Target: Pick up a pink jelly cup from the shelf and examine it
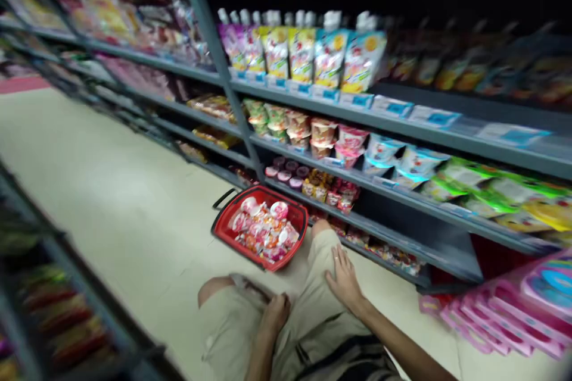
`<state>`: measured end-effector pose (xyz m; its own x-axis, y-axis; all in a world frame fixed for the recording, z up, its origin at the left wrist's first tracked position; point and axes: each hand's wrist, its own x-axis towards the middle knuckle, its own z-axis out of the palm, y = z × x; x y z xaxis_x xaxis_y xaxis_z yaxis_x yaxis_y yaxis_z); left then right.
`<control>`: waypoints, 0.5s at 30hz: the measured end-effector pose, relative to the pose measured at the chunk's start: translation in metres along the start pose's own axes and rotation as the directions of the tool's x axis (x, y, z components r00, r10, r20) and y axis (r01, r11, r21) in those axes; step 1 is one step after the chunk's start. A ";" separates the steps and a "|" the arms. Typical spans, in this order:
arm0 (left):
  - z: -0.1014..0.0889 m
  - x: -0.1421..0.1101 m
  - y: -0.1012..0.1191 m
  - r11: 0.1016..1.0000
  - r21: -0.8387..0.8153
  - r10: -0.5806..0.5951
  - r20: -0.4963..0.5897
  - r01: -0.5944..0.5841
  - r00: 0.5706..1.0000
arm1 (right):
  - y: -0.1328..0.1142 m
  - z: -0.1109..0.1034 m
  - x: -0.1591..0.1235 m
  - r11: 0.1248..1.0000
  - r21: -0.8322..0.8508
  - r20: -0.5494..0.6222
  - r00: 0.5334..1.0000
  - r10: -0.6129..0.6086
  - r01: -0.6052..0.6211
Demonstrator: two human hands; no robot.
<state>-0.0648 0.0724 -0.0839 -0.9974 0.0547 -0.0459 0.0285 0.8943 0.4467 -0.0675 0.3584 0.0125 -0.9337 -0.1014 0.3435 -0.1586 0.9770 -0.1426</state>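
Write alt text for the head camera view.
A person crouches in a shop aisle, left hand curled on the left thigh and right hand flat on the right thigh. A red basket of small packets sits on the floor ahead, beside shelves of snack pouches and cups.

Grey metal shelves (402, 131) run across the upper right of the frame, carrying white-capped spout pouches (328, 53) above rows of foil-lidded cups (322, 131). Pink flat packs (504, 309) lie lower right. Pale tiled floor (102, 190) fills the left.
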 end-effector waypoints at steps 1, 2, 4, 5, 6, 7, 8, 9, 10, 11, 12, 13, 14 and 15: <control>0.001 -0.001 0.001 0.998 -0.036 0.053 -0.018 -0.053 0.998 | 0.000 -0.004 0.008 0.998 -0.040 -0.063 0.997 -0.055 0.052; 0.002 -0.001 0.001 0.992 -0.075 0.097 -0.084 -0.104 0.992 | -0.002 -0.007 0.019 0.982 -0.063 -0.227 0.956 -0.188 0.178; 0.007 0.000 -0.002 0.988 -0.137 0.060 -0.106 -0.075 0.993 | -0.014 -0.009 0.053 0.891 -0.114 -0.358 0.818 -0.450 0.440; 0.009 0.002 -0.004 0.986 -0.163 0.022 -0.105 -0.039 0.994 | -0.024 -0.008 0.074 0.856 -0.043 -0.319 0.805 -0.500 0.515; 0.012 0.003 -0.005 0.982 -0.186 0.003 -0.107 -0.023 0.994 | -0.037 -0.004 0.096 0.853 0.077 -0.222 0.843 -0.490 0.516; 0.013 0.004 -0.004 0.980 -0.200 -0.011 -0.110 -0.011 0.994 | -0.051 0.000 0.119 0.857 0.114 -0.146 0.862 -0.486 0.503; 0.014 0.004 -0.003 0.977 -0.214 -0.018 -0.112 -0.006 0.994 | -0.065 0.004 0.141 0.872 0.114 -0.065 0.880 -0.471 0.476; 0.013 0.004 -0.001 0.974 -0.228 -0.013 -0.114 -0.013 0.993 | -0.080 0.009 0.164 0.887 0.093 0.022 0.890 -0.456 0.452; 0.012 0.004 0.001 0.971 -0.240 -0.011 -0.116 -0.018 0.993 | -0.094 0.013 0.186 0.899 0.052 0.096 0.894 -0.438 0.435; 0.010 0.003 0.003 0.967 -0.252 -0.007 -0.116 -0.023 0.993 | -0.107 0.017 0.208 0.904 -0.002 0.140 0.896 -0.422 0.427; 0.007 0.001 0.005 0.964 -0.264 -0.007 -0.111 -0.023 0.994 | -0.120 0.021 0.230 0.910 -0.058 0.178 0.901 -0.396 0.411; 0.004 -0.001 0.006 0.960 -0.277 -0.005 -0.103 -0.024 0.995 | -0.132 0.024 0.252 0.915 -0.098 0.208 0.907 -0.366 0.392; 0.002 -0.003 0.006 0.956 -0.292 -0.003 -0.089 -0.023 0.996 | -0.143 0.029 0.272 0.929 -0.121 0.225 0.921 -0.318 0.351; -0.001 -0.005 0.006 0.951 -0.308 -0.003 -0.076 -0.021 0.997 | -0.154 0.034 0.292 0.946 -0.135 0.228 0.939 -0.258 0.293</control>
<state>-0.0599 0.0770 -0.0805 -0.9996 0.0183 0.0211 0.0279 0.7126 0.7010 -0.3266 0.1722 0.1031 -0.9087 -0.3903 0.1477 -0.3804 0.9203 0.0913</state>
